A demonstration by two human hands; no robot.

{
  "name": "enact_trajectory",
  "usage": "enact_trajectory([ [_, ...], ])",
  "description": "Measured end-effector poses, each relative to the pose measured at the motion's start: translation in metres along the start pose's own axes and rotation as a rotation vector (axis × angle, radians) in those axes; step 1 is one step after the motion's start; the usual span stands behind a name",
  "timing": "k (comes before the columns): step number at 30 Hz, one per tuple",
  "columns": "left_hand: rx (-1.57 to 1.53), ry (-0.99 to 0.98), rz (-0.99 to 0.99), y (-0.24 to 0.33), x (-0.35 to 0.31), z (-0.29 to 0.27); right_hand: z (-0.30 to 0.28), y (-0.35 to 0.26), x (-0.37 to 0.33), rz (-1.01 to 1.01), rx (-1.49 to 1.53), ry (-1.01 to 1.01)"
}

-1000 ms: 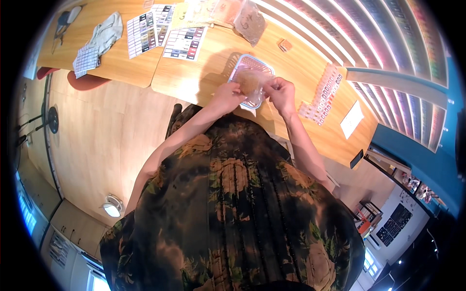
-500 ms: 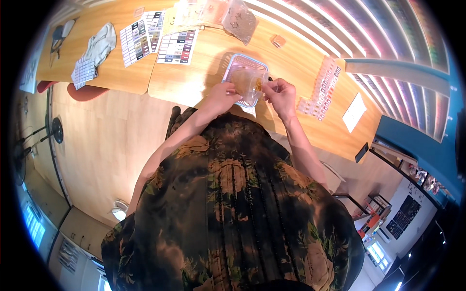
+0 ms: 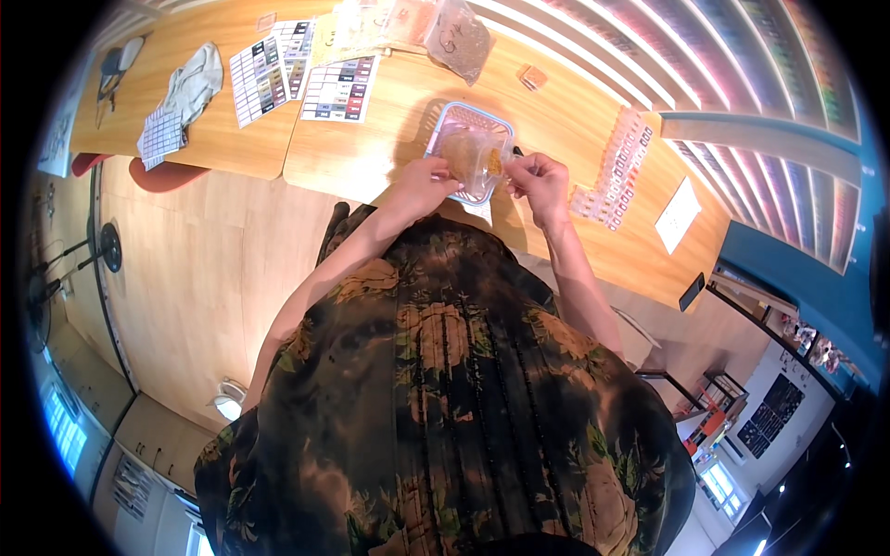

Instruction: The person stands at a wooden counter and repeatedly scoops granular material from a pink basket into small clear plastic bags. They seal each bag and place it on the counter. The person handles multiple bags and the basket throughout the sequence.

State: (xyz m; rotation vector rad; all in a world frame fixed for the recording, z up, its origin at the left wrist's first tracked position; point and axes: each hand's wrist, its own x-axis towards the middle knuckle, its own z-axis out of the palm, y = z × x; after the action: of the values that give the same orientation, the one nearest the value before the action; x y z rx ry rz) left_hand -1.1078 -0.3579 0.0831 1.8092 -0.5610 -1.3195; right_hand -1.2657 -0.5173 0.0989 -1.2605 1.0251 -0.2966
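Wooden table (image 3: 394, 125), clear bag (image 3: 475, 156) over blue-rimmed basket (image 3: 475, 107) — left hand (image 3: 425, 185) pinching one side, right hand (image 3: 540, 183) pinching the other

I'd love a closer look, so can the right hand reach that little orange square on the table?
Probably yes: nothing seems to block the way over the table to the square. But the right hand seems to pinch the bag, so it may need to let go.

Table (image 3: 565, 130): warm, bright; glare whitens it at ten o'clock.
Basket (image 3: 477, 109): soft shadow toward its ten o'clock.
Shelves (image 3: 705, 69): rows glow white at two o'clock.
My garment (image 3: 445, 417): dimmer, at six.
Bag (image 3: 480, 156) I grip: hazy, detail soft.
Rim: straight edges bow, corners black.
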Motion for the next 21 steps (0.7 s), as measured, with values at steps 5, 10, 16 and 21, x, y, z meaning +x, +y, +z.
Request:
enact_trajectory([
  [5, 0.123, 0.011, 0.047, 0.016, -0.008, -0.013, -0.024, -0.004, -0.005, 0.142, 0.215, -0.021],
  [10, -0.048, 0.005, 0.221, 0.048, -0.020, -0.019, -0.026, -0.031, -0.016, 0.167, 0.299, -0.108],
  [16, -0.176, -0.107, 0.483, 0.069, -0.018, -0.005, -0.014, -0.050, -0.021, 0.139, 0.277, -0.204],
  [21, -0.048, 0.055, 0.579, 0.082, -0.022, -0.002, -0.003, -0.062, -0.033, -0.100, 0.265, -0.107],
])
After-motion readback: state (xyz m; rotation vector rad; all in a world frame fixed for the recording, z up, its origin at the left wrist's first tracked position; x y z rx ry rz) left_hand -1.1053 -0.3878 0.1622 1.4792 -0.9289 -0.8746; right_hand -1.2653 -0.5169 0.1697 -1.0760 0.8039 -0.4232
